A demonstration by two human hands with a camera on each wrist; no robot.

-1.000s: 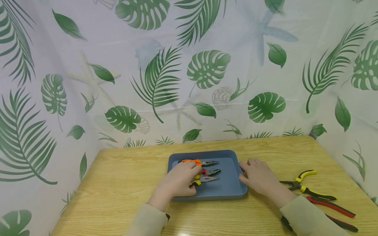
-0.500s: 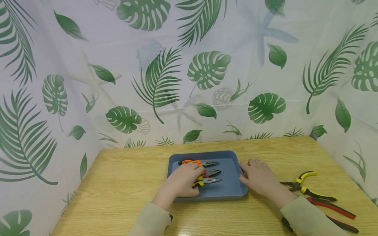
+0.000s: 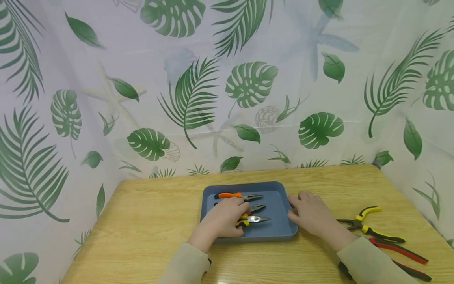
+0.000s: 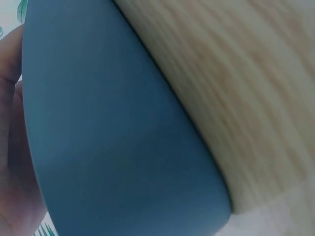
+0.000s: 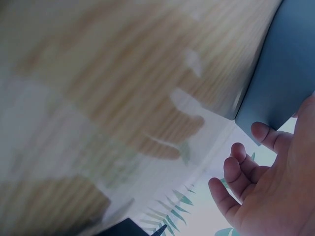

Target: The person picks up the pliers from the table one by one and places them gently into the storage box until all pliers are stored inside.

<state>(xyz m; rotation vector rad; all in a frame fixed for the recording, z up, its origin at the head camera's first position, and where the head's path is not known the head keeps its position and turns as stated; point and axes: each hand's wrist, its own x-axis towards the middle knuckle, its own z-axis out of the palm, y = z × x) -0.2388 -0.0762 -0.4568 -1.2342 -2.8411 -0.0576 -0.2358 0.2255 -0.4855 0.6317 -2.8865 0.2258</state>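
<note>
In the head view a blue-grey tray (image 3: 278,207) holds several pliers. My left hand (image 3: 223,219) reaches over its left side and grips the yellow-and-black handles of needle-nose pliers (image 3: 259,219), jaws pointing right. Behind these, pliers with a dark head (image 3: 257,207) are partly hidden by the hand. Orange-and-black needle-nose pliers (image 3: 228,195) lie farthest back. My right hand (image 3: 312,211) rests at the tray's right wall with loosely bent fingers. In the right wrist view one fingertip (image 5: 263,132) touches the tray's outer wall. The tray's wall (image 4: 113,123) covers most of the left wrist view.
On the wooden table (image 3: 149,221), right of the tray, lie open yellow-and-black pliers (image 3: 358,225) and a red-and-black handled tool (image 3: 400,249), partly under the right forearm. A leaf-print cloth (image 3: 213,98) hangs behind and at both sides.
My left hand has slid right with the yellow-and-black needle-nose pliers, whose tips now reach farther across the tray. More of the orange handle shows. The right hand stays in place.
</note>
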